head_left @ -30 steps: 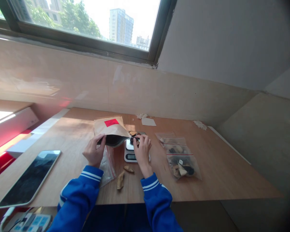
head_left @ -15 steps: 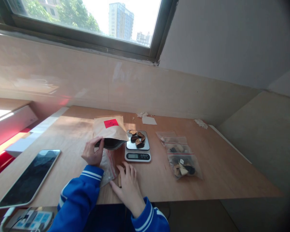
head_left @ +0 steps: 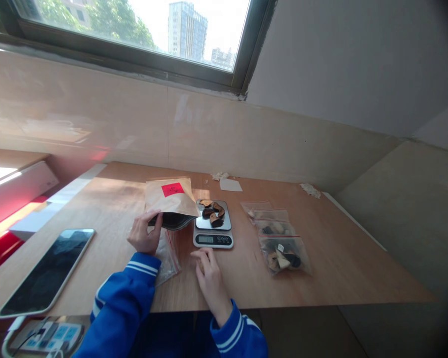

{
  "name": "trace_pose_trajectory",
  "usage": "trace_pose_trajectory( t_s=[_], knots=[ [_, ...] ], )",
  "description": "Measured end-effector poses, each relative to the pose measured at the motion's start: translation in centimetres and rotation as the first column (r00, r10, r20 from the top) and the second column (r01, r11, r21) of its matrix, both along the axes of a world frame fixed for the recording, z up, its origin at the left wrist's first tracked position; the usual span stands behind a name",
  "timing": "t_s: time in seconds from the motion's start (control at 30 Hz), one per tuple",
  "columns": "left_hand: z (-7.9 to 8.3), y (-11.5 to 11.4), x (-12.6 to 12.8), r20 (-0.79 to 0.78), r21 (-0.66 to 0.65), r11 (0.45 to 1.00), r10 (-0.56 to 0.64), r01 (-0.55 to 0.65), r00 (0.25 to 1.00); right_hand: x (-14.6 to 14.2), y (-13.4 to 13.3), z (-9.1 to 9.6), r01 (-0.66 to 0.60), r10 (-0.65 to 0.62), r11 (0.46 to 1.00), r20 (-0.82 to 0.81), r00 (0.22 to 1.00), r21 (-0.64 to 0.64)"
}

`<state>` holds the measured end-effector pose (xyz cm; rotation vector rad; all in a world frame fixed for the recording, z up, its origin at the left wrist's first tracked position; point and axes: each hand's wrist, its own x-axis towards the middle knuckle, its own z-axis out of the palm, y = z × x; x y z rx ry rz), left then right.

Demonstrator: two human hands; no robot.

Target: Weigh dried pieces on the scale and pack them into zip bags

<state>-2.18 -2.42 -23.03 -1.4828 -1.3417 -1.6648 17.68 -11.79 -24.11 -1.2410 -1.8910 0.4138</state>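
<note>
My left hand (head_left: 145,234) is closed on the open mouth of a brown paper pouch (head_left: 164,203) with a red label, which lies on the wooden table (head_left: 339,268). To its right stands a small digital scale (head_left: 212,239) with several dark dried pieces (head_left: 212,213) on its platform. My right hand (head_left: 209,273) rests on the table just in front of the scale, fingers curled together over a tan dried piece that is mostly hidden. A clear zip bag (head_left: 168,258) lies beneath my left wrist.
Three clear zip bags (head_left: 281,253) with dried pieces lie right of the scale. A tablet (head_left: 47,271) lies face up at the left front edge. Paper scraps (head_left: 230,185) sit by the back wall. A power strip (head_left: 41,338) lies below the table edge.
My right hand left the scale, dropped to the tan pieces at the table's front, and now sits curled just before the scale. The tan pieces no longer show. My left hand has not moved.
</note>
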Motion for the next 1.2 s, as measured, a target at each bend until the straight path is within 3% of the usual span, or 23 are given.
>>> trace_pose_trajectory(
  t_s=[0.1,0.23,0.33,0.43,0.6,0.7,0.77,0.93,1.2],
  knots=[
    [-0.1,0.0,0.0,0.004,0.004,1.0,-0.01,0.01,1.0,1.3,1.8,1.6,0.026,-0.025,1.0,-0.068,0.997,0.009],
    [-0.2,0.1,-0.1,0.033,-0.026,1.0,-0.016,0.017,0.999,2.1,6.2,3.8,0.034,-0.031,0.998,-0.061,0.998,0.059],
    [-0.2,0.0,-0.1,0.037,-0.046,0.999,0.007,-0.005,0.999,1.8,9.4,4.4,-0.006,0.004,0.994,0.012,1.0,0.109],
    [0.0,-0.1,-0.1,0.033,-0.041,0.999,0.008,-0.006,0.999,1.5,11.1,4.3,0.013,-0.033,0.988,0.126,0.991,0.151],
    [0.0,-0.1,-0.1,0.069,-0.077,0.997,0.001,0.004,0.998,2.7,11.0,3.3,0.252,-0.263,0.952,0.041,0.964,0.176],
    [-0.1,0.0,-0.1,0.077,-0.079,0.997,-0.003,0.009,0.997,4.1,11.4,1.8,0.471,-0.467,0.876,-0.061,0.882,0.107],
    [-0.2,0.0,-0.1,0.068,-0.068,0.998,-0.005,0.01,0.998,4.6,12.1,0.7,0.553,-0.549,0.831,-0.076,0.832,0.052],
    [-0.1,0.0,-0.1,0.049,-0.052,0.999,0.004,-0.001,0.999,4.7,13.3,-1.2,0.538,-0.54,0.842,-0.037,0.841,-0.046],
    [-0.1,-0.1,-0.1,0.09,-0.08,0.997,0.009,-0.002,0.996,5.4,11.8,-0.9,0.504,-0.513,0.858,-0.203,0.834,-0.1]
  ],
)
